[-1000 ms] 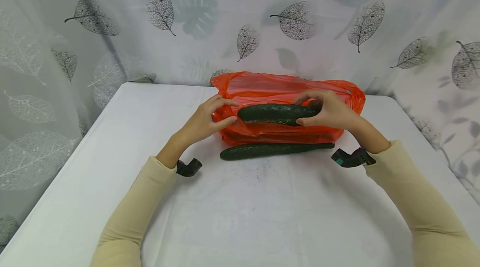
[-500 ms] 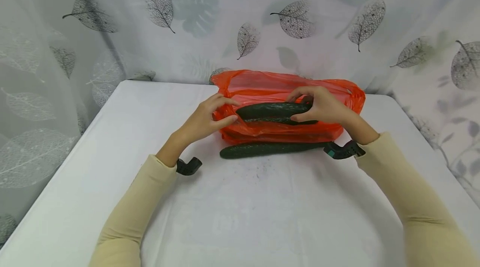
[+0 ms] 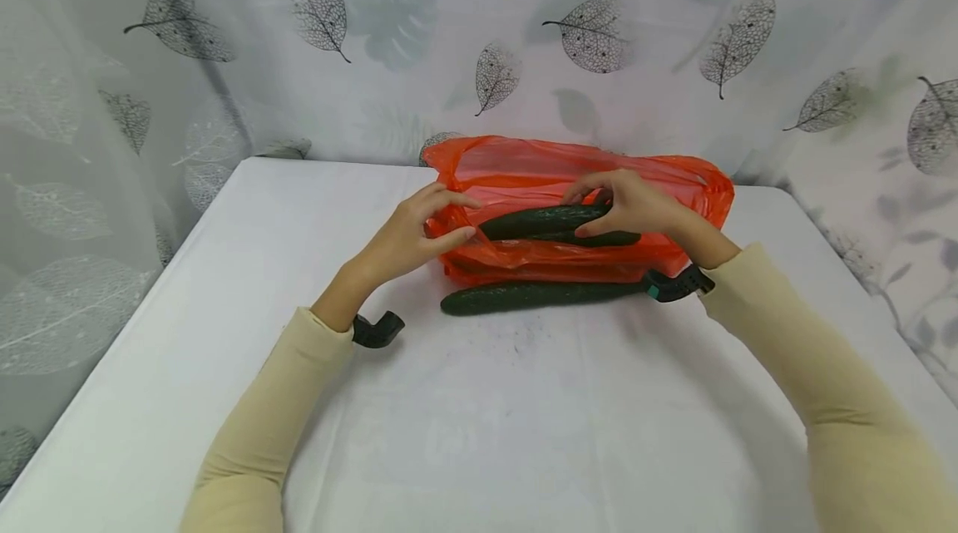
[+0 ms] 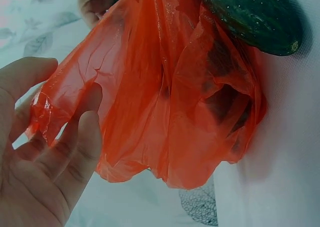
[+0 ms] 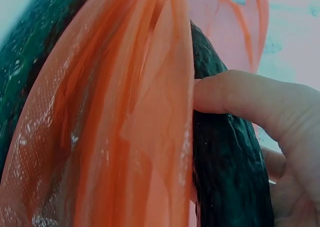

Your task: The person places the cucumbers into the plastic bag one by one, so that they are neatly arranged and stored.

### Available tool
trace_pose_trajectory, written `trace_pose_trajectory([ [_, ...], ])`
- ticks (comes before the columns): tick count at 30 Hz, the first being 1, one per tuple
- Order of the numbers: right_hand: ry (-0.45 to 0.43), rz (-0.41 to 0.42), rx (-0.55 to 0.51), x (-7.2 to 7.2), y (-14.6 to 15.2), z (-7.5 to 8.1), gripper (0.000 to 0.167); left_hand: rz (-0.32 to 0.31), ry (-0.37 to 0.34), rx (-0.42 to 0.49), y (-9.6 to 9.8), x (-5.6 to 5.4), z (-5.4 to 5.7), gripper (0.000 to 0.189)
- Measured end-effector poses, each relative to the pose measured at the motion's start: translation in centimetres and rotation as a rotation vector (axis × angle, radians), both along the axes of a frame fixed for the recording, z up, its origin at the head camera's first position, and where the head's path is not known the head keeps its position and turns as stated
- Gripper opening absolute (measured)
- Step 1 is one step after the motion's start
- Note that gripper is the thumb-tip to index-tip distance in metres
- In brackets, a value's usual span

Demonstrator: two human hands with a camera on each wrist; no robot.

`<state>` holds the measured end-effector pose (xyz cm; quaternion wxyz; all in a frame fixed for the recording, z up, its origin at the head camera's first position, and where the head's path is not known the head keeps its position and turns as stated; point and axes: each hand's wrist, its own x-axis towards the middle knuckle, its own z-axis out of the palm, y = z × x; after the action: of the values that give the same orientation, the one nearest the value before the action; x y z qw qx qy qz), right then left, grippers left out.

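A red plastic bag [image 3: 524,171] lies open on the table with cucumbers inside. My right hand [image 3: 636,204] grips the upper cucumber [image 3: 516,222] in the bag near its right end; in the right wrist view the thumb [image 5: 225,91] presses on the dark cucumber [image 5: 227,172]. Another cucumber [image 3: 617,239] shows just below it. My left hand [image 3: 412,225] is at the bag's left end, thumb and fingers apart; in the left wrist view its loosely bent fingers [image 4: 90,132] are against the film. One cucumber [image 3: 516,298] lies on the table before the bag.
White cloth covers the table [image 3: 479,417]. Behind it hangs a leaf-patterned curtain [image 3: 419,92], close to the bag's back edge. A small dark device sits at each wrist, the right one [image 3: 674,285] just over the loose cucumber's end.
My right hand has shifted left along the upper cucumber and bag. More of the lower cucumber shows at the right. The left hand has stayed at the bag's left end.
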<state>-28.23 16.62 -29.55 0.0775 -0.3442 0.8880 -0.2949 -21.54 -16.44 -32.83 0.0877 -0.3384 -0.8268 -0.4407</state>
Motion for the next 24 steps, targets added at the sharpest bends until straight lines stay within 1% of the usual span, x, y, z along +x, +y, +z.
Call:
trace_pose_trajectory([
  [5,-0.029,0.011,-0.018,-0.6,0.0,-0.3,0.039,-0.003,0.009,0.002,0.1,0.1,0.1,0.033],
  [9,-0.052,0.002,-0.018,-0.9,-0.2,-0.5,0.04,-0.006,0.007,0.002,0.1,0.0,0.0,0.034],
  [14,-0.05,-0.007,-0.002,-1.2,-0.5,-0.5,0.04,-0.008,-0.005,-0.006,0.3,0.0,0.0,0.035],
  [24,-0.085,0.058,0.04,-2.2,-2.1,-0.3,0.041,-0.01,-0.018,-0.002,0.4,0.2,0.1,0.036],
])
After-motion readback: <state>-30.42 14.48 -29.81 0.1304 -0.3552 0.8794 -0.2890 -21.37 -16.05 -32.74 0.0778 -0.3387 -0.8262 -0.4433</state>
